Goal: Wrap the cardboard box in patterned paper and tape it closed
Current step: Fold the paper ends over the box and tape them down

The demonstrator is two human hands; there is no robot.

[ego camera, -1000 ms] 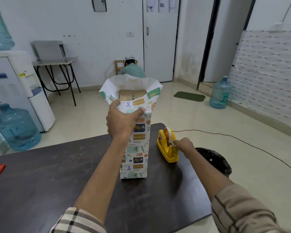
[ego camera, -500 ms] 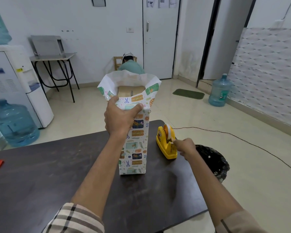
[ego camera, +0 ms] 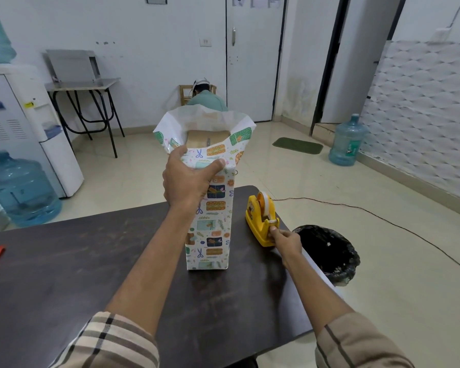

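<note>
Drawing nearer, right hand (ego camera: 286, 241) fingers pinch tape at the yellow dispenser (ego camera: 261, 220) lower right; left hand (ego camera: 187, 180) grips patterned paper (ego camera: 213, 208), best kept taut.

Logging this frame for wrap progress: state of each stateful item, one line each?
cardboard box: upright on table, sleeved in paper, top exposed
patterned paper: top end open, flared, untaped
left hand: gripping paper near the top
tape dispenser: on table, roll loaded
right hand: pinching tape at the cutter
bin: open, black liner
</note>
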